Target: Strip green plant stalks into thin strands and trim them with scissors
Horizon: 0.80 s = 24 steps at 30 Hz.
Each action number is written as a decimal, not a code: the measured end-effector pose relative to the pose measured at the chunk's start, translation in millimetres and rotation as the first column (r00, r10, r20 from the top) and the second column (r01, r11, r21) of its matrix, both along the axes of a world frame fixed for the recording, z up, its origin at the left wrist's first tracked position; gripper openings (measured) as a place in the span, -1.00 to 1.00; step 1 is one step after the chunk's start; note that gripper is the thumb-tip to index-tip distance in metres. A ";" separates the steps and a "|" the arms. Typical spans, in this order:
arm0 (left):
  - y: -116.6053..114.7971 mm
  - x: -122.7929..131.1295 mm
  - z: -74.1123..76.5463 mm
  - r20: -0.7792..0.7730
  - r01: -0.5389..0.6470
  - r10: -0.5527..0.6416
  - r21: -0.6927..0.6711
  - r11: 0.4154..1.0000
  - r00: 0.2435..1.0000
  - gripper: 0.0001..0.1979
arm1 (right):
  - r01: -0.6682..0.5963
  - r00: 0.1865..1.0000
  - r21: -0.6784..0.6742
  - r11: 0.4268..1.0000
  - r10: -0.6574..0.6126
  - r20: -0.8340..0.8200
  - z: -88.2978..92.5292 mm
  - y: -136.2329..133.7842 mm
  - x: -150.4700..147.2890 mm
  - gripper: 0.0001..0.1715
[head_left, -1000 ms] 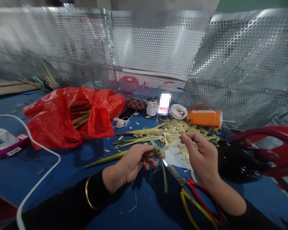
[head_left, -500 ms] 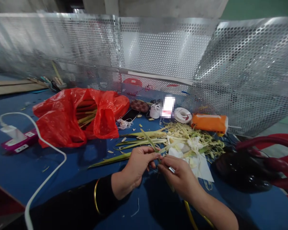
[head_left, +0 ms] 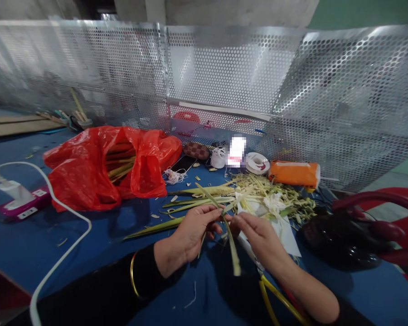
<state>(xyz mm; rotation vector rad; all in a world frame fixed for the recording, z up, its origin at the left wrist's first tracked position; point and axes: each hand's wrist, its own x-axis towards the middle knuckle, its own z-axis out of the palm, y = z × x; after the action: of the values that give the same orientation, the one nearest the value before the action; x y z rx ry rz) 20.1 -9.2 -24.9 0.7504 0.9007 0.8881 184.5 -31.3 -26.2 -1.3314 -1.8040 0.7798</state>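
Green strip (head_left: pixel 233 251) well inside table edge (head_left: pixel 10 277)

Shiny perforated sheet metal: screen (head_left: pixel 224 81). Glossy, crinkled plastic: red bag (head_left: pixel 81 181). Matt, smooth blue: worktop (head_left: pixel 20 244). Fibrous, matt green: leaf strip (head_left: pixel 234 253). Thin matt paper: white sheet (head_left: pixel 290 242). Slick plastic wrap: orange pack (head_left: pixel 294 174). High-gloss black: handbag (head_left: pixel 340 237). Polished gold metal: bangle (head_left: pixel 132 283). Matt black cloth: sleeve (head_left: pixel 88 299). Smooth white plastic: cable (head_left: pixel 88 225).
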 end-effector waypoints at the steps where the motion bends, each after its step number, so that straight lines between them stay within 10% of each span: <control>1: -0.3 -0.6 0.3 0.030 0.029 -0.029 -0.003 1.000 0.999 -0.90 | 0.051 0.999 0.030 0.998 -0.050 -0.018 1.7 2.4 2.9 -0.71; 9: -2.1 -2.2 4.9 0.161 0.192 -0.182 -0.047 0.980 0.970 -0.88 | -0.160 0.963 -0.138 0.977 0.124 -0.241 5.6 5.6 2.4 -0.78; 24: -2.7 0.0 5.4 0.146 0.214 -0.207 -0.038 0.976 0.967 -0.92 | -0.297 0.753 -0.390 0.872 -0.037 -0.657 6.4 -3.1 -6.1 -0.82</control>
<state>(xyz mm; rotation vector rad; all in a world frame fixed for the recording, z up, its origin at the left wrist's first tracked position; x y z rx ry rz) 20.1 -11.9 -19.5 0.7133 0.7020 0.7167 178.4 -34.5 -19.8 -1.0105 -1.1747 1.6258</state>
